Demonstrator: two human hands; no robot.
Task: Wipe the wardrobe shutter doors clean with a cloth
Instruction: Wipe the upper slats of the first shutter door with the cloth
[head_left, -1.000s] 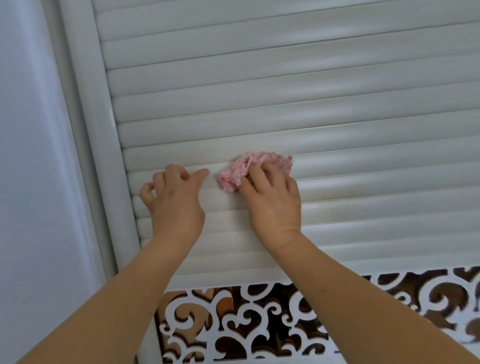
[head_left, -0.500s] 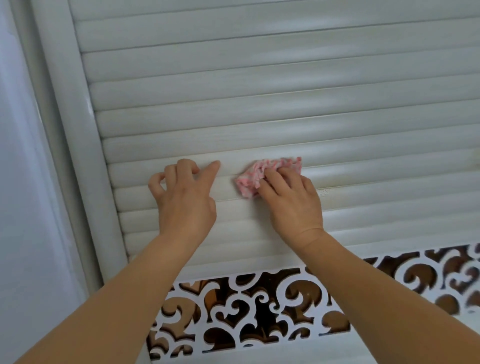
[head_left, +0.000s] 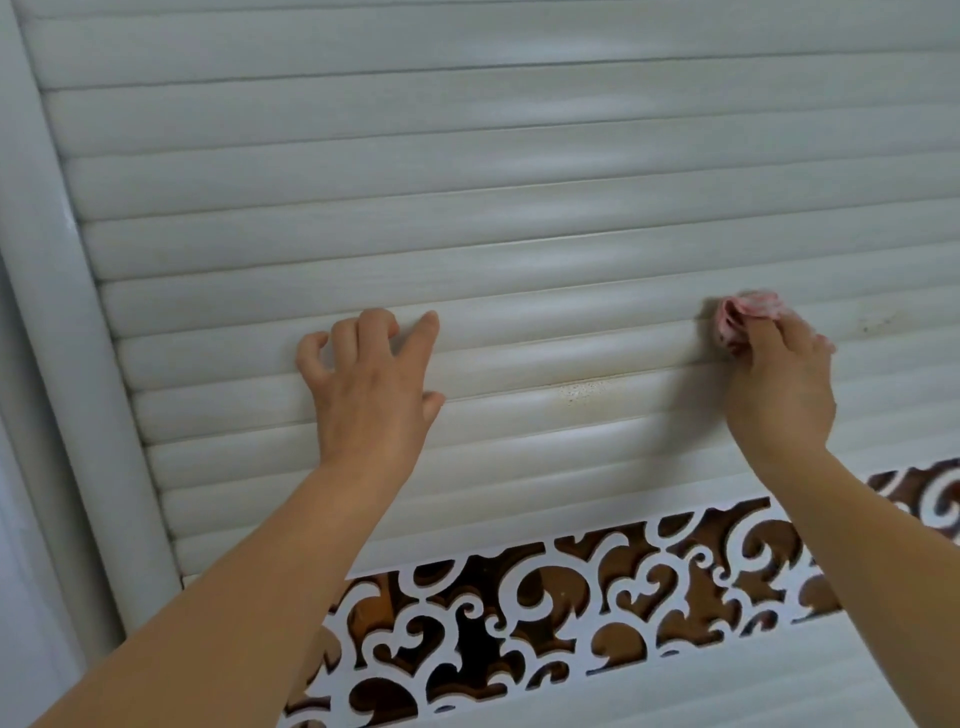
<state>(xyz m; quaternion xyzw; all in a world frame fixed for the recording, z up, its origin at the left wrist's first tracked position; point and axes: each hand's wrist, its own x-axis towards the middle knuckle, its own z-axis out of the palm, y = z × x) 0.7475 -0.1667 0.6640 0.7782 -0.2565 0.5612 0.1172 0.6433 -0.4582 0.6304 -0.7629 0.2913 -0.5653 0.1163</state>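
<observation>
A white shutter door (head_left: 519, 182) of rounded horizontal slats fills the view. My right hand (head_left: 779, 384) presses a bunched pink cloth (head_left: 743, 314) against a slat at the right, fingers curled over it. My left hand (head_left: 371, 384) rests on the slats at centre left, fingertips bent onto a slat and holding nothing. A small speckled brownish stain (head_left: 584, 391) sits on a slat between the two hands. Faint dark specks (head_left: 872, 327) lie to the right of the cloth.
A white door frame post (head_left: 67, 364) runs down the left side, with a pale wall beyond it. Below the slats is a white scrollwork cut-out panel (head_left: 519, 623) over a brown backing.
My right hand has slid the pink cloth along the slat far to the right, away from my left hand. My left hand has stayed in place on the slats.
</observation>
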